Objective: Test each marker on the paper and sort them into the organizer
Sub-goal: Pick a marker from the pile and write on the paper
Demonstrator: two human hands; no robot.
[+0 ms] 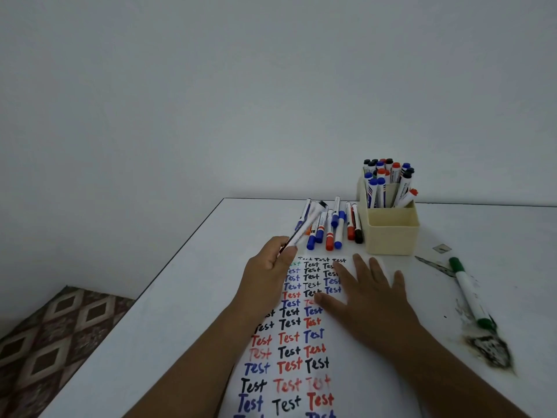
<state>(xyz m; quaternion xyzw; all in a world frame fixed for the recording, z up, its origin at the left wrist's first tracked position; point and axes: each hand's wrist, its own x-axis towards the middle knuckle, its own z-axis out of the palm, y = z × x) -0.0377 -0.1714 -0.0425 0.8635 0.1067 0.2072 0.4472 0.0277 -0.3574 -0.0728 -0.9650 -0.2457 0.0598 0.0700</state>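
A white paper (pixel 289 342) covered in rows of "Test" in black, red and blue lies down the table's middle. My left hand (pixel 266 279) holds a white marker with a black cap (pixel 304 227), lifted and pointing up-right over the paper's top left corner. My right hand (pixel 366 300) lies flat with spread fingers on the paper's right side. Several loose markers (pixel 334 224) with blue, red and black caps lie in a row beyond the paper. The cream organizer (pixel 391 233) stands behind at the right; its rear compartment is packed with upright markers (pixel 387 182), its front compartment looks empty.
A green marker (pixel 470 294) lies alone at the right, beside dark ink smears (pixel 491 345) on the white table (pixel 168 327). The table's left edge drops to a patterned floor (pixel 60 336). A bare wall stands behind.
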